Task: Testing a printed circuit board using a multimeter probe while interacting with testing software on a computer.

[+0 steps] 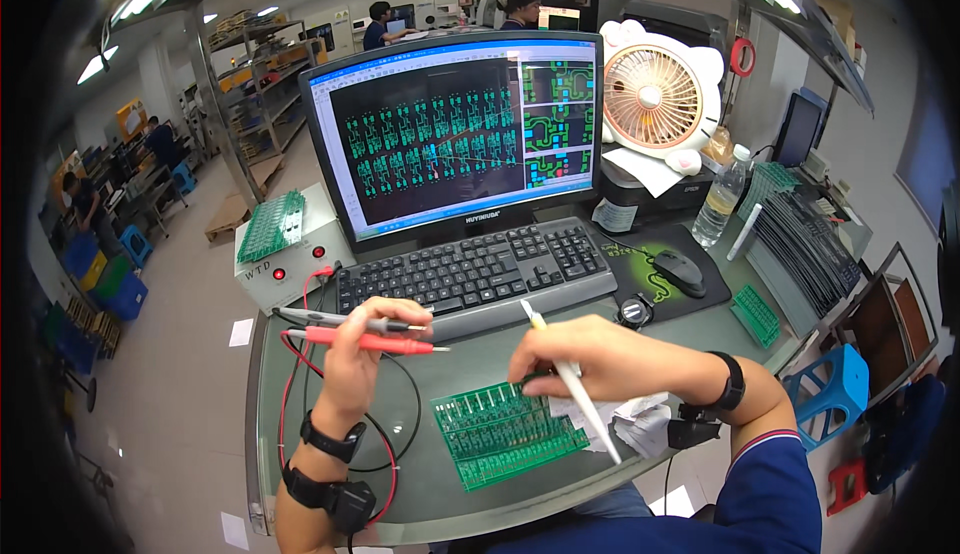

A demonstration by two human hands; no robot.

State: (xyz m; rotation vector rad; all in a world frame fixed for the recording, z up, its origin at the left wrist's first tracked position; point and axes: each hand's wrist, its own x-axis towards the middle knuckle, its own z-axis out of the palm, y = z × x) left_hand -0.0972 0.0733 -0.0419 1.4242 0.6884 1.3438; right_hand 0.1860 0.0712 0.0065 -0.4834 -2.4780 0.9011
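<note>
Between the fingers of my left hand (350, 369) are two test probes, one red (410, 345) and one grey (308, 317), with their metal tips pointing right. My right hand (610, 356) holds a slim white pen-like tool (584, 399) slanting down to the right; its exact kind is unclear. The right fingertips are at the far right edge of a green circuit board panel (490, 442) lying on the desk; whether they also grip its edge or something small is hidden. Red and black leads (392, 469) run from the probes past my left wrist.
Behind my hands sit a keyboard (470, 272), a monitor (430, 144) with a board layout, and a mouse (680, 272). Crumpled white paper (642, 424) lies right of the panel. A water bottle (720, 199), a fan (655, 96) and a white box (300, 264) stand around the desk.
</note>
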